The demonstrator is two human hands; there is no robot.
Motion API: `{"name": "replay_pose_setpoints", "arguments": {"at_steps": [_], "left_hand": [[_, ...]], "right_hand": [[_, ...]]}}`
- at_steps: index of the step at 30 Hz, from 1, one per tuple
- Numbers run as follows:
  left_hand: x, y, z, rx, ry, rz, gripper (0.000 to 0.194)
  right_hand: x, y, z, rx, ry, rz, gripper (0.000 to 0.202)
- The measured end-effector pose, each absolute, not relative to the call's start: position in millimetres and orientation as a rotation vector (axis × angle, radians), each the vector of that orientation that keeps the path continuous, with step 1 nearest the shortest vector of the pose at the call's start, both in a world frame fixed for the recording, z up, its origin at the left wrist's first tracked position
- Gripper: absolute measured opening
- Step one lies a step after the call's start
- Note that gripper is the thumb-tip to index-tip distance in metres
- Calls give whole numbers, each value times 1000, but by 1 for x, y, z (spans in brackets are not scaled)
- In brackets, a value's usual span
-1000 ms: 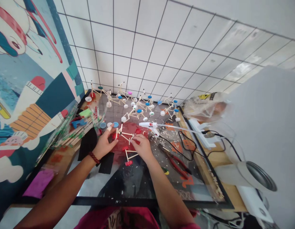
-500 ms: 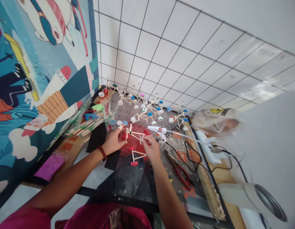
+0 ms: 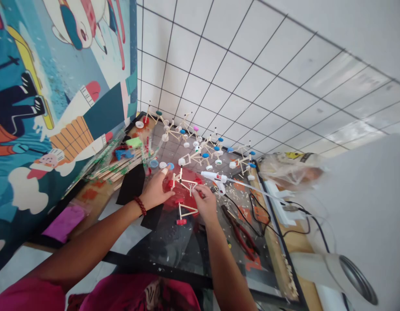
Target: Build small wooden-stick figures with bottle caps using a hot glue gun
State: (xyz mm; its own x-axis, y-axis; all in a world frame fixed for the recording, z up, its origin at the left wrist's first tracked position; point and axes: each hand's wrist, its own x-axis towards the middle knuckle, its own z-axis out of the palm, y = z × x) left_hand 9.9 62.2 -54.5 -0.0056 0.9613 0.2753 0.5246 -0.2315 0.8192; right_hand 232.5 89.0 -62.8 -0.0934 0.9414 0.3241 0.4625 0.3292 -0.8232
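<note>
A small car frame (image 3: 188,182) of pale wooden sticks with red bottle-cap wheels and a black-tipped upright stick is held between my hands over a red round mat (image 3: 165,205). My left hand (image 3: 154,190), with a beaded bracelet on its wrist, has thumb and fingers about the frame's left end, by a red wheel (image 3: 170,183). My right hand (image 3: 205,202) pinches the frame's right end with thumb and fingertips, partly hiding it. Just below lies a triangular stick piece (image 3: 188,210) with red wheels.
A white hot glue gun (image 3: 215,177) with a long glue stick lies right of the mat, beside red-handled pliers (image 3: 241,235) and a black cable (image 3: 240,211). Several stick cars (image 3: 203,149) stand behind. Wooden sticks (image 3: 122,166) lie at left, a grey-white cylinder (image 3: 329,270) at right.
The view has shifted slightly. The black-tipped stick on the frame has swung a little to the right and stands more upright. Both hands stay at the frame's ends.
</note>
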Motion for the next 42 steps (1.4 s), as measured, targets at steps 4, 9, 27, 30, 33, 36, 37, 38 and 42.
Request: {"name": "replay_pose_setpoints", "arguments": {"at_steps": [4,9,27,30,33,36,37,38,42], "left_hand": [[11,65,-57,1767,1446,1189,93],[12,65,-57,1729,1397,1208,87],[9,66,-53,1865,1432,1370,45],[7,68,-55,1856,1479,1389,43],[6,70,-59,1810,1512,1362,45],[7,70,-59,1812,1529,1340,53],[7,70,-58,1821,1535,1331,55],[8,69,-57,1829,1537,1318,57],[9,66,-52,1823,1503,1265,64]], "right_hand": [[233,89,-63,-1282,-1700,679,16],[233,89,-65,-1270,-1679,676,15],[229,86,-55,-1242,-1736,726,13],[239,85,-43,-1271,-1725,725,14],[256,76,-30,-1299,-1765,690,12],[271,54,-22,-1356,-1839,605,10],[275,46,-21,-1377,-1855,577,11],[277,37,-21,-1394,-1872,555,11],[278,10,-26,-1419,-1970,480,14]]}}
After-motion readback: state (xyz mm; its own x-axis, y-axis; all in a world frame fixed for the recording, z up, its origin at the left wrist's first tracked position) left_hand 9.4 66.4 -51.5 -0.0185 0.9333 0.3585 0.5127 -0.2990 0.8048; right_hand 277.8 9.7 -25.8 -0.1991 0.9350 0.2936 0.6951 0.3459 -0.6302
